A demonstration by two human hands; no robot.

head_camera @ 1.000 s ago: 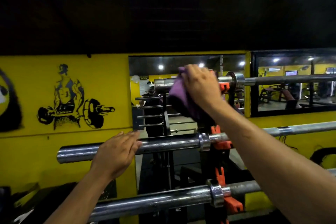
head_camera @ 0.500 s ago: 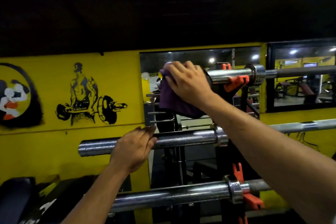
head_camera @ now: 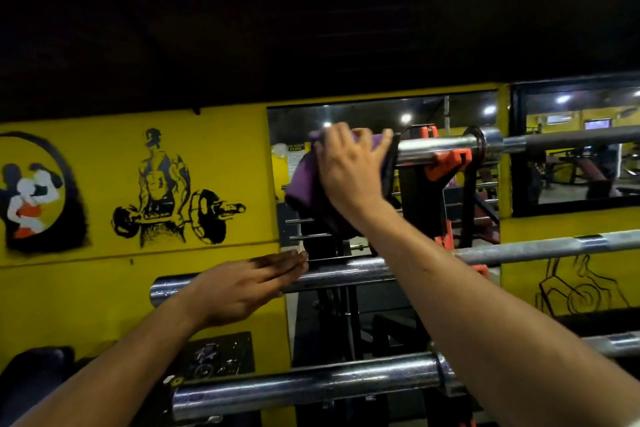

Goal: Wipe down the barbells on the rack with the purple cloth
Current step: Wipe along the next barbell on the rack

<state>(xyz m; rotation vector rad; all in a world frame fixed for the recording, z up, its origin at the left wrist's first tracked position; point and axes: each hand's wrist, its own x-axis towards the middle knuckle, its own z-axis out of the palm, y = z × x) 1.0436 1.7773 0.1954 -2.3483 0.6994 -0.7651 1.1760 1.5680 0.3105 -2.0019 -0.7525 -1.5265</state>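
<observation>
On the rack's (head_camera: 420,194) top orange hook, the right hand (head_camera: 349,170) wraps the purple cloth (head_camera: 304,184) over the top barbell's (head_camera: 440,146) left sleeve end. The left hand (head_camera: 242,284), fingers straight, rests on the middle barbell's (head_camera: 349,272) sleeve; a third barbell (head_camera: 304,386) lies on the lowest level.

The room was dim, and the whole upper part of the view sank into near black with faint banding. Light came from small ceiling lamps (head_camera: 406,118) that showed as blown-out white spots in the mirror (head_camera: 363,121). The yellow wall (head_camera: 104,156) was evenly lit but grainy. Bright streaks of glare ran along the chrome barbell sleeves (head_camera: 311,383). The right hand (head_camera: 349,170) and the purple cloth (head_camera: 304,184) were smeared with motion blur, and so were the fingertips of the left hand (head_camera: 242,282). The bars bowed slightly toward the edges from the wide lens.
</observation>
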